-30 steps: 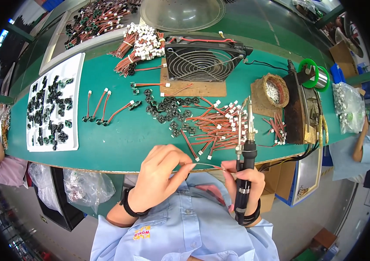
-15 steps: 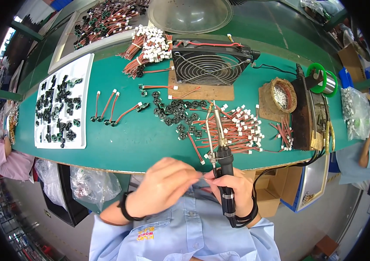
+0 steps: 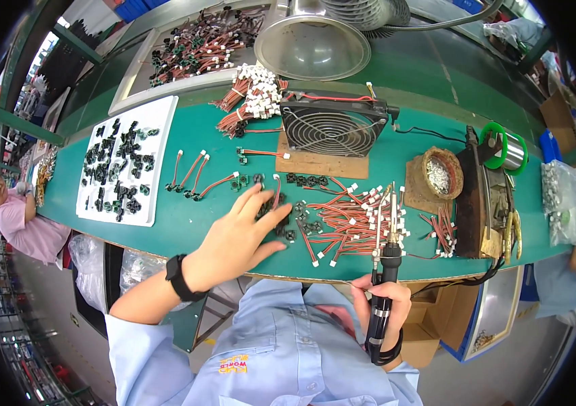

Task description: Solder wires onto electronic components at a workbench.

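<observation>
Down at the near edge of the green bench (image 3: 166, 230), the left hand (image 3: 244, 237) lies flat, fingers spread apart and gripping nothing, fingertips resting among the small black connectors (image 3: 294, 227) scattered mid-table. Right hand (image 3: 382, 311) is clamped tight around the black handle of one soldering iron (image 3: 386, 271), held just off the table edge above the blue shirt. That iron stands nearly upright in view, long axis running near-to-far, its metal tip pointing away from the person, over the heap of red wires with white plugs (image 3: 355, 220). Too many wires there to count. Moving outward: four red leads (image 3: 200, 179) laid out separately left of the hand, one white tray (image 3: 159, 122) loaded with black parts beyond them. Further back, one black cooling fan (image 3: 332, 125) sits on a wooden board, one bundle of white-plugged wires (image 3: 250, 101) beside it. Off right, one round tip-cleaner pot (image 3: 442, 174), one green solder spool (image 3: 501, 149). Far left, another person in pink (image 3: 20, 216) sits by the bench.
</observation>
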Available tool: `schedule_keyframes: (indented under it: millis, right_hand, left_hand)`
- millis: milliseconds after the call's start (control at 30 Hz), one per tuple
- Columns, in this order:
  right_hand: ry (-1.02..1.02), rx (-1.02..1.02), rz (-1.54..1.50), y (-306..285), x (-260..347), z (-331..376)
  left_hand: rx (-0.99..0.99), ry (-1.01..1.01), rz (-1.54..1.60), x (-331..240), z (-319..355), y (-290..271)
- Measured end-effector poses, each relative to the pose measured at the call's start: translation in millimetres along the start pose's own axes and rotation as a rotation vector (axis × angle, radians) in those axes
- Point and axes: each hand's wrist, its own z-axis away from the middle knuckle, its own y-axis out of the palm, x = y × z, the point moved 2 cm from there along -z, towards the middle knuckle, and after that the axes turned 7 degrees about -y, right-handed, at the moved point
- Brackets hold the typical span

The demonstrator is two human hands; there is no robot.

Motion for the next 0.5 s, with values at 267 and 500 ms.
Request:
schedule_keyframes:
  millis: [267,500]
  right_hand:
    - [-0.018,0.041,-0.024,8,-3,-1]
    - [-0.044,0.039,-0.026,14,2,1]
  left_hand:
    - [-0.02,0.113,0.073,4,21,-18]
    - [-0.108,-0.127,-0.033,63,-16,-20]
